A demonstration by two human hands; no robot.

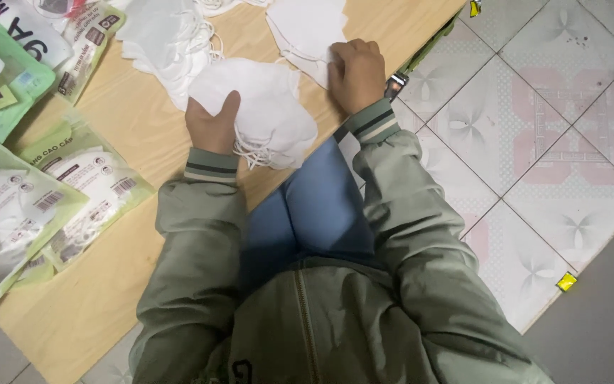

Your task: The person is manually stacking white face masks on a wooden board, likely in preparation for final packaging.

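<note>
Left hand (211, 124) gripping a stack of white folded fabric face masks (264, 114) at the edge of the pale wooden table (136, 121), thumb over, fingers hidden beneath. Right hand (355, 75) curled into a fist on a flat white mask (300, 28). Risks: dangling white ear loops (257, 153) snagging, stack slipping off. Sealed green-and-clear mask packets (30, 206) crowding the left; loose white masks (165, 35) behind.

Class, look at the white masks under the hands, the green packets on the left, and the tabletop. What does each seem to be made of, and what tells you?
White masks: soft matte fabric, probably non-woven; they crumple under the left hand.
Green packets: thin glossy plastic film; clear, shiny and wrinkled.
Tabletop: pale wood or wood-look laminate; smooth, with grain lines.
</note>
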